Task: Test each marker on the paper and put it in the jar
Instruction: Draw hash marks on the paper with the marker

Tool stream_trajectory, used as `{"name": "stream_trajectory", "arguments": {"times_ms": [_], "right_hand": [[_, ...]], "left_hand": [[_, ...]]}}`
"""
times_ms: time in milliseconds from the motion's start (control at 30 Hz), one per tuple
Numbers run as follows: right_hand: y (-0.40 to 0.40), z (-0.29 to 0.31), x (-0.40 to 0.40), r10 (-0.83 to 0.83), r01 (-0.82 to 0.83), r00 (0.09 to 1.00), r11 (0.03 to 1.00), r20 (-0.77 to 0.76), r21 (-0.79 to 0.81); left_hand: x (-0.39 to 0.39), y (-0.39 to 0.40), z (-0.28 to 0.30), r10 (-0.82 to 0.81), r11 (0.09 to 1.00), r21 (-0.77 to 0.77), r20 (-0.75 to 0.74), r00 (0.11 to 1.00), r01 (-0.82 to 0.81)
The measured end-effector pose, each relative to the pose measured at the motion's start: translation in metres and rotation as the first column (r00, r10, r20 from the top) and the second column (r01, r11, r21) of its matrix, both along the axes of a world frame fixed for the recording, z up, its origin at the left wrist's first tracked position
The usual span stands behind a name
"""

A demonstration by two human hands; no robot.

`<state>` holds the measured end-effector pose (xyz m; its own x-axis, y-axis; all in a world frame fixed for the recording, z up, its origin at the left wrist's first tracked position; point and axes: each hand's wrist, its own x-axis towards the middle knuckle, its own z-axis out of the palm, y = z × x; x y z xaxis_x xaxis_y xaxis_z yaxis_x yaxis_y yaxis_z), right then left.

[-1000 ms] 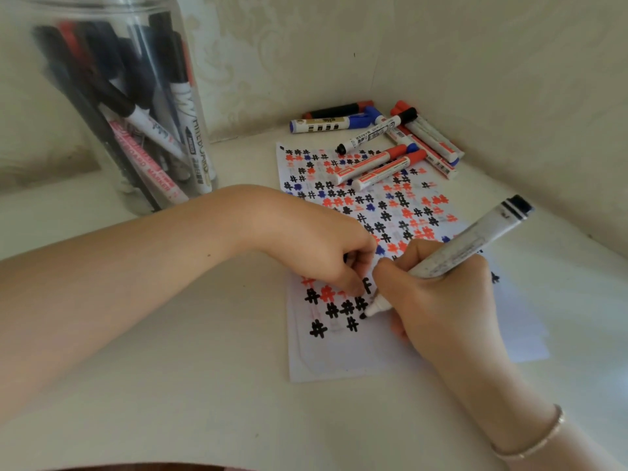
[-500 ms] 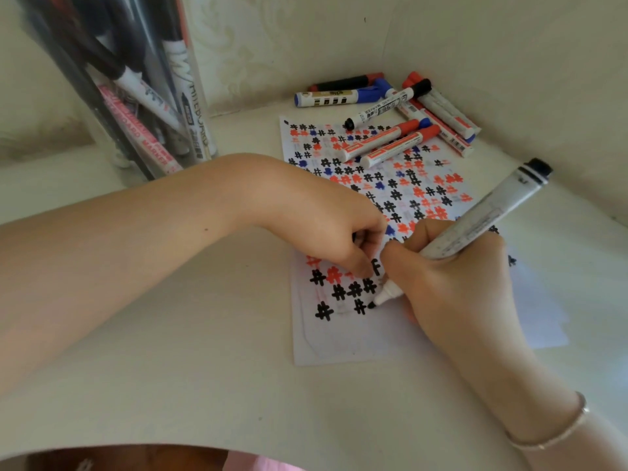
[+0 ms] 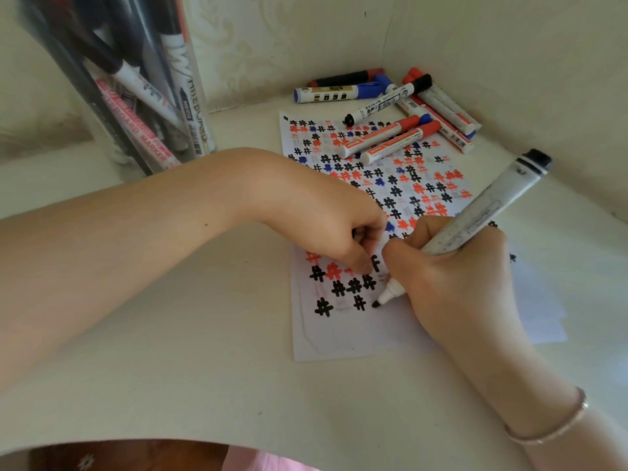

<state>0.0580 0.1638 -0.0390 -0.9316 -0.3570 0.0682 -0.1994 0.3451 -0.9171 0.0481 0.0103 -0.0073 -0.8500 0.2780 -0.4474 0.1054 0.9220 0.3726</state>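
Observation:
My right hand (image 3: 455, 280) grips a white marker (image 3: 489, 212) with a black end, and its black tip touches the paper (image 3: 339, 341) beside a row of black hash marks. My left hand (image 3: 339, 226) rests curled on the paper just left of the tip, its fingers closed round a small dark piece (image 3: 355, 232) that looks like the marker's cap. The paper is covered in black, red and blue hash marks. A clear jar (image 3: 112, 83) holding several markers stands at the back left.
Several capped markers (image 3: 390, 130) in red, blue and black lie heaped at the paper's far end, in the corner where two walls meet. The white tabletop's curved front edge (image 3: 204, 436) runs close to my body. A bracelet (image 3: 557, 426) circles my right wrist.
The marker tip has shifted slightly down and right on the paper, to the end of the lowest row of marks. The camera has moved nearer and lower. Both hands keep their hold.

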Motion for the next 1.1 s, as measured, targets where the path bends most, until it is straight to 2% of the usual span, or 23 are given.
{"name": "stream_trajectory", "arguments": {"times_ms": [200, 500, 600, 700, 767, 833, 933, 1100], "right_hand": [[0.001, 0.000, -0.001, -0.030, 0.032, 0.999, 0.998, 0.027, -0.051], [0.001, 0.000, 0.002, -0.009, 0.007, 0.999, 0.999, -0.036, -0.050], [0.002, -0.002, -0.007, -0.073, 0.087, 0.995, 0.976, 0.074, -0.202], [0.004, 0.007, -0.022, -0.113, 0.217, 0.959, 0.882, 0.258, -0.418], [0.003, 0.018, -0.030, -0.073, 0.218, 0.954, 0.832, 0.289, -0.509], [0.000, 0.029, -0.037, -0.019, 0.187, 0.958, 0.799, 0.287, -0.571], [-0.008, 0.040, -0.044, 0.029, 0.167, 0.954, 0.774, 0.298, -0.611], [-0.021, 0.043, -0.044, -0.010, 0.181, 0.962, 0.770, 0.272, -0.612]], "left_hand": [[-0.001, 0.000, -0.001, -0.005, 1.000, -0.020, 0.001, 1.000, 0.005], [-0.002, -0.001, -0.002, -0.007, 1.000, 0.016, 0.022, 1.000, 0.006], [-0.001, -0.004, -0.001, -0.012, 0.999, 0.034, 0.037, 0.999, 0.011], [-0.001, -0.009, 0.005, 0.055, 0.981, 0.183, 0.093, 0.994, -0.071], [-0.005, -0.014, 0.008, 0.157, 0.909, 0.368, 0.136, 0.978, -0.197], [-0.008, -0.020, 0.012, 0.208, 0.842, 0.476, 0.150, 0.967, -0.255], [-0.010, -0.031, 0.013, 0.186, 0.811, 0.537, 0.137, 0.973, -0.231], [-0.010, -0.035, 0.012, 0.239, 0.829, 0.506, 0.065, 0.969, -0.238]]}}
